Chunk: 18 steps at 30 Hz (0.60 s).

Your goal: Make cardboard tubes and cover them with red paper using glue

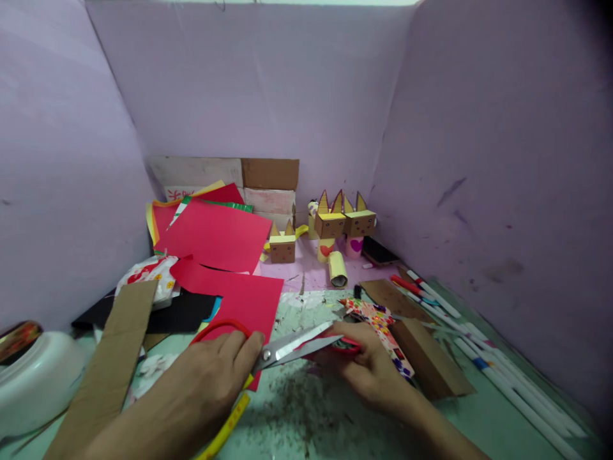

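Observation:
My left hand [218,377] is closed round the handle of a pair of scissors [282,351]. The blades stand parted and point right. A curved yellow strip [227,431] runs below this hand; I cannot tell whether it is the other handle. My right hand [366,367] pinches a small curved piece of red paper [352,346], which lies at the blade tips, partly hidden by the fingers. Behind the left hand lies a large cut sheet of red paper [253,297]. Beyond the right hand is a flower-patterned piece [373,314].
Cardboard animal figures [330,225] stand at the back near a yellow paper roll [338,269]. Several white pens [502,377] line the right wall. A cardboard strip [115,358] and a white container [41,383] are on the left. A folded cardboard piece [431,358] lies right.

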Motion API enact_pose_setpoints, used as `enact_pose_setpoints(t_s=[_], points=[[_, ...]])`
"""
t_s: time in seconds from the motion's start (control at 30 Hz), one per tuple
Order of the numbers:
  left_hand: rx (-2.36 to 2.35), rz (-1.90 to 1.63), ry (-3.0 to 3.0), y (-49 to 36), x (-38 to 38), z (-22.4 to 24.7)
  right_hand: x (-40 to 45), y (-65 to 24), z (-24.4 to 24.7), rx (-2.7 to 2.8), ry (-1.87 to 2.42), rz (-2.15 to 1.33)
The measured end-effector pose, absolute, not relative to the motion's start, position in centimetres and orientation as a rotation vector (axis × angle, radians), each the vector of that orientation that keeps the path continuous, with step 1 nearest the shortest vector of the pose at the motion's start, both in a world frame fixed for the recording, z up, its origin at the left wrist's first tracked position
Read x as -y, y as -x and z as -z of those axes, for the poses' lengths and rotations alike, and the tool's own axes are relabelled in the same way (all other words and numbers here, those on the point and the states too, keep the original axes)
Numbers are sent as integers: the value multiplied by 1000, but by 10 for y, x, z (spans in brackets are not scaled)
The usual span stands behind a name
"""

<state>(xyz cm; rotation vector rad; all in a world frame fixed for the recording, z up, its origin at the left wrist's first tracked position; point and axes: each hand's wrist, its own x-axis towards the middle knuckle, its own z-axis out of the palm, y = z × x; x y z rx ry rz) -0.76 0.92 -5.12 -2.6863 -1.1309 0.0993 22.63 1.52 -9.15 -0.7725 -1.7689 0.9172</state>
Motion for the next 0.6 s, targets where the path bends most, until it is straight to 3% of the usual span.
enact_pose_setpoints(t_s=[0.3,0.6], points=[[770,115,2559,17,-14,51,-16,-226,95,1825,775,-898],[766,171,2489,23,-16,69,-18,-227,96,1826,802,-975]])
